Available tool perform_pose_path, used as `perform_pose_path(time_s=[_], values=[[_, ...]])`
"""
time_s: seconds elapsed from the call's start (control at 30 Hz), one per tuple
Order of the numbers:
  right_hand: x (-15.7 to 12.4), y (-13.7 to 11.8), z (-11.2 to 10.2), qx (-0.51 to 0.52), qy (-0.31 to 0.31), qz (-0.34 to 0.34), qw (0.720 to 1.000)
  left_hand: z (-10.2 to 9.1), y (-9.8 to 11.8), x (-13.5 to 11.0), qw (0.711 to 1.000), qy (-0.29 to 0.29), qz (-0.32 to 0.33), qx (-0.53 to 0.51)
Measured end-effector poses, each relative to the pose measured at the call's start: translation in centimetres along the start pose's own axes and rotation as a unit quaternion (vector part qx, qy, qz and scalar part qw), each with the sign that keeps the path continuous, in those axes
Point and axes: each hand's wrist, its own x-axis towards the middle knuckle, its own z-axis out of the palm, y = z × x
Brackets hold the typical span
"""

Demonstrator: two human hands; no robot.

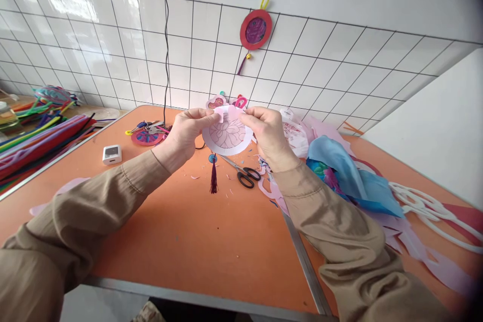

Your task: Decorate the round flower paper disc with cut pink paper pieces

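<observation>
Between my two hands, above the orange table, I hold up a round paper ornament (227,132) with a pale rim and a flower line drawing in its middle. My left hand (190,130) pinches its upper left edge, where a small pink paper piece (219,113) lies by the thumb. On the upper right edge my right hand (266,131) has its thumb and fingers closed. From the ornament's lower edge hang a blue bead (213,159) and a dark red tassel (214,178). A pink loop (240,102) shows at the top. Black-handled scissors (247,177) lie below.
A finished-looking red round ornament (256,30) hangs on the tiled wall. Blue cloth (339,171), pink paper scraps and white cord (430,211) cover the right side. At left are a white box (112,154), another ornament (147,136) and coloured pipe cleaners (45,141).
</observation>
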Motion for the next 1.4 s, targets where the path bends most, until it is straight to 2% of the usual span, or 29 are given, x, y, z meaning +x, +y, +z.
perform_pose_path(time_s=[0.13, 0.47, 0.73, 0.97, 1.4], values=[[-0.4, 0.4, 0.5, 0.002, 0.007, 0.013, 1.000, 0.2, -0.5, -0.2, 0.999, 0.019, 0.030, -0.011], [-0.9, 1.1, 1.6, 0.019, 0.028, 0.007, 0.999, 0.2, -0.7, 0.0, 0.998, 0.035, 0.054, 0.014], [-1.1, 1.1, 1.7, 0.016, 0.040, -0.034, 0.999, 0.2, -0.6, 0.2, 0.997, 0.032, 0.070, 0.020], [-1.3, 1.2, 1.9, 0.000, 0.053, -0.036, 0.998, 0.1, -0.7, 0.4, 0.994, 0.047, 0.086, 0.037], [-1.4, 1.4, 1.9, -0.003, 0.060, -0.037, 0.998, 0.0, -1.0, 0.5, 0.993, 0.030, 0.100, 0.047]])
